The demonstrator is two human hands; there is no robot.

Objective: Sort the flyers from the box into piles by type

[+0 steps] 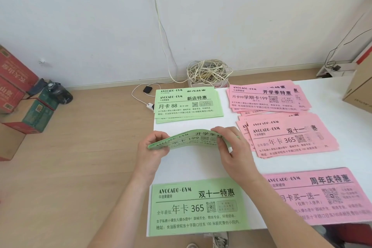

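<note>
- Stack of green flyers (189,140): held above the middle of the white table (201,165), bowed upward into an arch; black print on the top sheet, with "开学季" and "199" legible; sheet edges slightly fanned at the left end.
- Left hand (153,147): pinching the stack's left end, thumb on top, fingers curled beneath.
- Right hand (231,147): gripping the right end, fingers curled over the top face.
- Far green pile (187,104): headed "新店特惠", "月卡 88"; flat at the table's far left corner, sheets loosely offset.
- Near green pile (197,207): headed "双十一特惠", "年卡 365"; flat at the near left edge.
- Far pink pile (267,96): headed "开学季特惠"; untidy.
- Middle pink pile (289,139): headed "双十一", "年卡 365"; fanned, just right of the right hand.
- Near pink pile (322,193): headed "周年庆特惠"; partly under the right forearm.
- Cardboard box (360,86): at the table's far right, cut off by the frame.
</note>
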